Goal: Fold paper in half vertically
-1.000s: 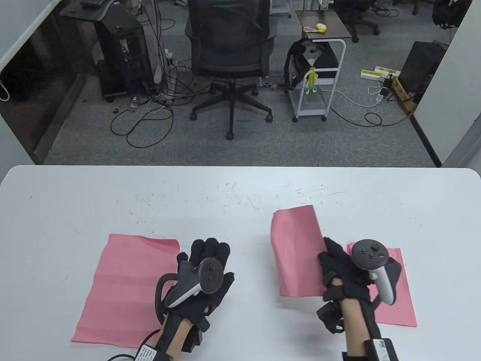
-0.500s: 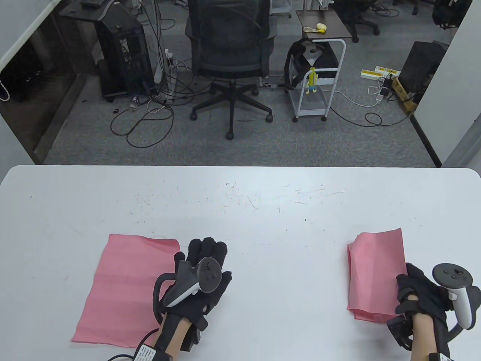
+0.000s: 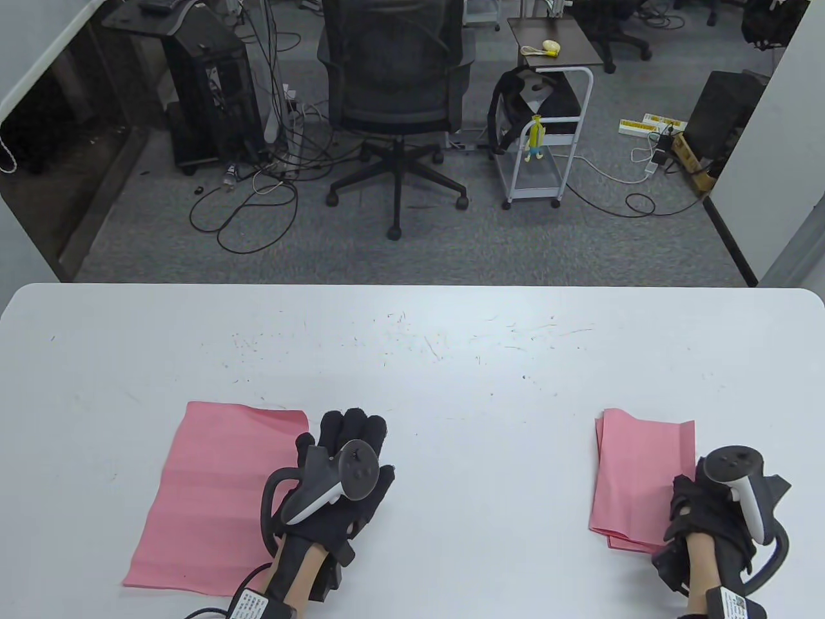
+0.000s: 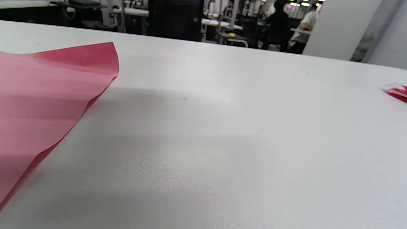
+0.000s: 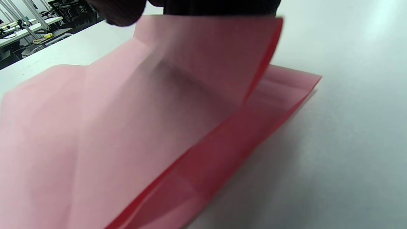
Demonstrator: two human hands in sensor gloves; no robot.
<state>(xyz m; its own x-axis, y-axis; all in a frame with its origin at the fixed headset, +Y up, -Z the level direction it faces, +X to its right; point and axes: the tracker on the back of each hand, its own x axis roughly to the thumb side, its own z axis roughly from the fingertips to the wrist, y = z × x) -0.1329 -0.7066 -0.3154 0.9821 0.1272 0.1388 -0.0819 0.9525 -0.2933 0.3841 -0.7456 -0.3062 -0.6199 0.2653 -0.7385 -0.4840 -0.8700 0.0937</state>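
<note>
The right hand (image 3: 706,509) gripped the right edge of the folded pink paper (image 3: 638,480), its top layer lifted. The left hand (image 3: 345,477) rested flat, fingers straight, beside the unfolded sheet (image 3: 219,490) on the desk (image 3: 412,361).

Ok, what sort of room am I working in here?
Most likely an office or lab workspace. Beyond the white table stand a mesh office chair on grey carpet, a computer tower with loose cables on the floor, and a white rolling cart.
</note>
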